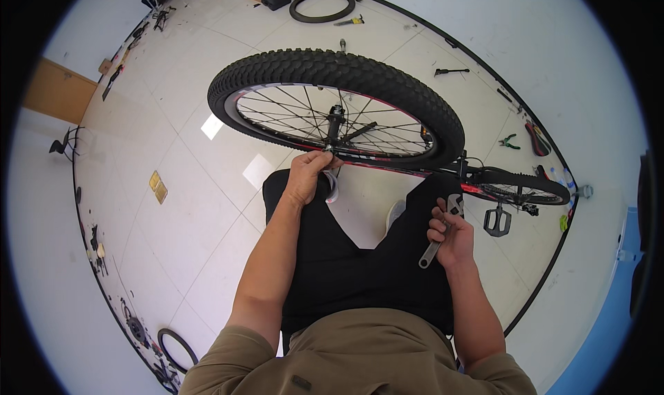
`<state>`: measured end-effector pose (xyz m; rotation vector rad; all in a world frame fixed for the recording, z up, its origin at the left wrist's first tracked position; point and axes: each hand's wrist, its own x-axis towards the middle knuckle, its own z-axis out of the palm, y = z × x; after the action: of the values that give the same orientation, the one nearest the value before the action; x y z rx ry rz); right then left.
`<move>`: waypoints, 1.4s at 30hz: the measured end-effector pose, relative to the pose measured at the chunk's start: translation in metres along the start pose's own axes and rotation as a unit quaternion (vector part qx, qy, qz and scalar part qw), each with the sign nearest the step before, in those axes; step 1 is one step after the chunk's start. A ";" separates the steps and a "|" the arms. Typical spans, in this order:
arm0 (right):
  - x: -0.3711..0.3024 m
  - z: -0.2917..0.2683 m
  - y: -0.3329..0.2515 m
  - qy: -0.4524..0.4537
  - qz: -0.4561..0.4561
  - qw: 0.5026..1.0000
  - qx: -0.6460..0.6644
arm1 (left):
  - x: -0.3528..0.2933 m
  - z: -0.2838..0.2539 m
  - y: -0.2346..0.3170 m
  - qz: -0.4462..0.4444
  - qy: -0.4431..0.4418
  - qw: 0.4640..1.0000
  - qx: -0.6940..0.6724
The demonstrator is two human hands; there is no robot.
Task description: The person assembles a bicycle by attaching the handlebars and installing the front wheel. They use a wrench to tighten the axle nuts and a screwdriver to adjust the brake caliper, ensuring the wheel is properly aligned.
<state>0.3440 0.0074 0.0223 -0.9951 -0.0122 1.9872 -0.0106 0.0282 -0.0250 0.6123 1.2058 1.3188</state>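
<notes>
Steel wrench (431, 250) clasped in my right grip (454, 239); my left grip (305, 176) seems to pinch the axle end (329, 148), the wheel (336, 120) just ahead. A slack pinch, I judge, could let it tip. Outward, floor (200, 215) offers room leftward; rightward, pedal (498, 218) and wall (588, 77) crowd me.

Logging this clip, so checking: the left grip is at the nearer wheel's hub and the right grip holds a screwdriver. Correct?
No: the right grip holds a grey wrench, not a screwdriver, as the head view shows. The left grip is at the hub of the nearer wheel.
</notes>
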 end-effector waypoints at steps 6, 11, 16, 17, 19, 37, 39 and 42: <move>0.001 -0.004 0.000 -0.009 0.002 1.000 0.001 | -0.001 0.004 0.004 -0.005 0.027 0.999 0.017; 0.001 0.001 -0.003 0.004 -0.004 1.000 -0.005 | 0.004 0.001 0.001 0.004 0.024 1.000 0.005; -0.015 0.021 -0.033 0.016 -0.098 0.991 -0.092 | 0.002 0.003 0.002 -0.008 0.034 0.999 -0.004; -0.019 0.028 -0.045 0.004 -0.143 0.981 -0.132 | 0.001 0.005 0.003 -0.007 0.033 0.999 -0.010; -0.017 0.038 -0.077 0.001 -0.220 0.952 -0.215 | 0.001 0.002 0.002 -0.001 0.036 0.999 -0.004; 0.187 0.229 -0.087 -0.153 -0.125 0.657 -0.728 | 0.000 0.020 0.002 -0.015 0.082 0.996 -0.002; 0.221 0.223 -0.075 -0.218 -0.124 0.637 -0.729 | 0.001 0.022 0.003 -0.015 0.078 0.997 -0.006; 0.229 0.236 -0.046 -0.238 -0.081 0.629 -0.735 | -0.005 0.020 0.010 -0.045 0.098 0.994 -0.003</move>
<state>0.1585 0.2811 0.0526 -1.1822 -2.2276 1.7078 0.0043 0.0314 -0.0082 0.4266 1.3714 1.3287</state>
